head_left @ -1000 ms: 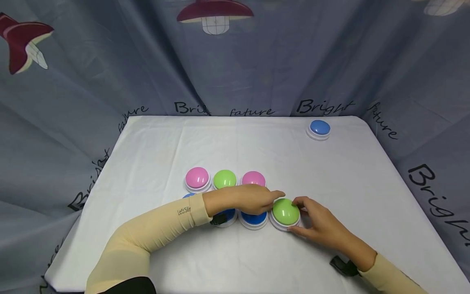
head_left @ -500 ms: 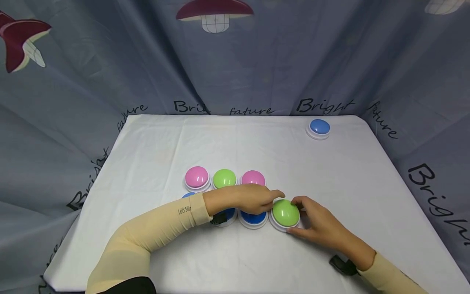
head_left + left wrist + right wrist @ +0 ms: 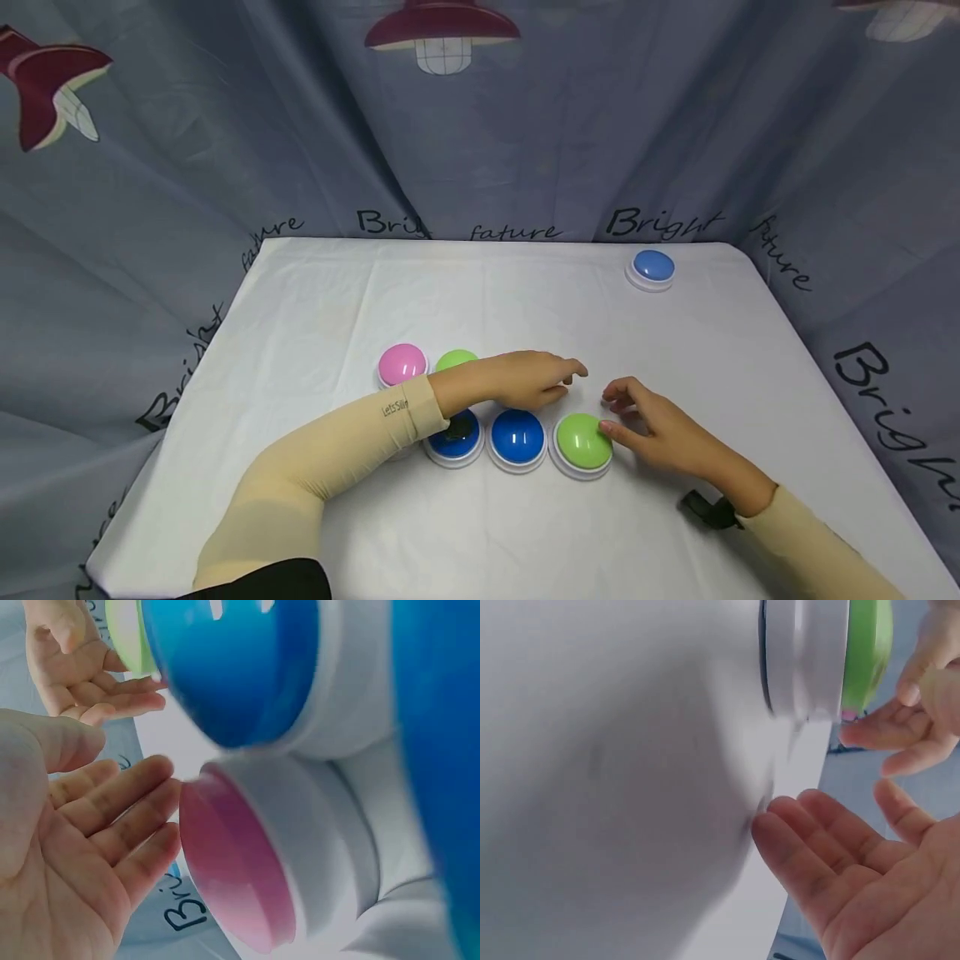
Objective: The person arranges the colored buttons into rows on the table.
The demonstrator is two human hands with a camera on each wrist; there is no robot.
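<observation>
In the head view my left hand (image 3: 531, 379) hovers over the back row of push buttons, hiding the right-hand pink button (image 3: 236, 862). Its fingers are loosely extended and hold nothing. My right hand (image 3: 660, 429) is just right of the green button (image 3: 584, 442) at the front row's right end, fingers relaxed and apart, thumb close to the dome. Whether the thumb touches it, I cannot tell. Left of that green button stand two dark blue buttons, one (image 3: 518, 437) fully visible, the other (image 3: 455, 435) partly behind my left wrist.
A pink button (image 3: 402, 364) and a partly covered green button (image 3: 455, 359) stand in the back row. One lighter blue button (image 3: 652, 267) sits alone near the table's far right corner. A grey printed curtain (image 3: 562, 150) surrounds the white-covered table (image 3: 465, 533).
Both hands have come away from the front green button. The left moved up and back over the pink button, uncovering the dark blue ones; the right lifted its fingers off, toward the back.
</observation>
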